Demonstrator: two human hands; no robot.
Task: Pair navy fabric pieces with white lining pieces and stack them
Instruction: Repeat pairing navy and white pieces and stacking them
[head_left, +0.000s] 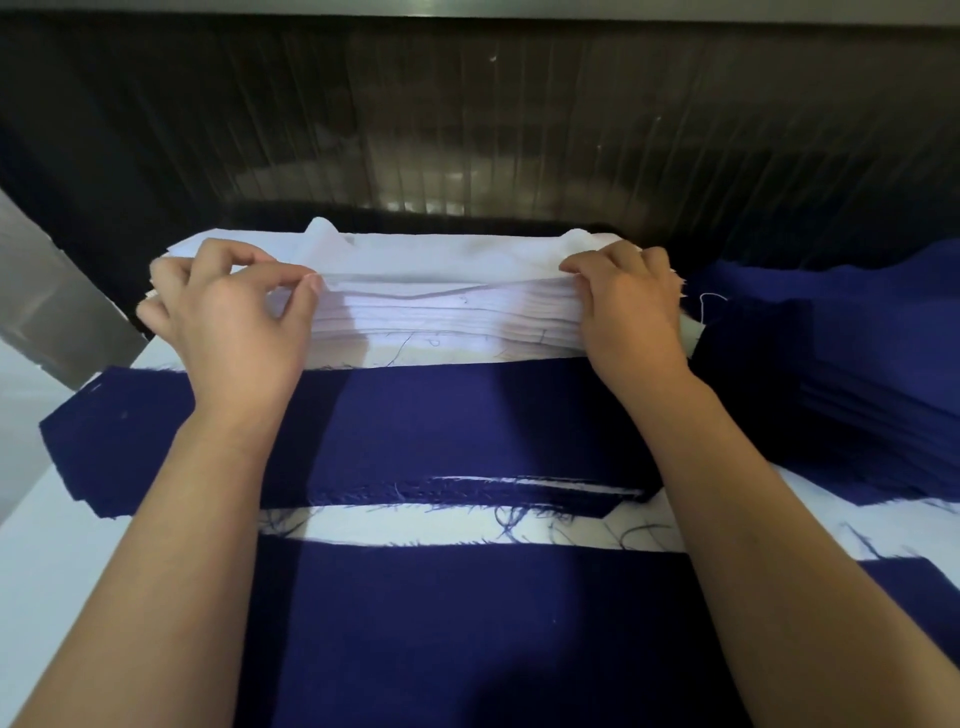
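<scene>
While L hand (228, 317) & R hand (628, 306) pinch top white lining piece (441, 260) at ends, navy piece (441, 421) lies under wrists.

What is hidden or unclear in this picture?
Head view: the left hand and right hand cover both ends of the white lining stack.
Head view: the right hand's own back hides its thumb, so its grip is unclear.
Head view: the right frame edge cuts off the navy stack.
Head view: the bottom edge cuts off the nearest navy piece.
</scene>
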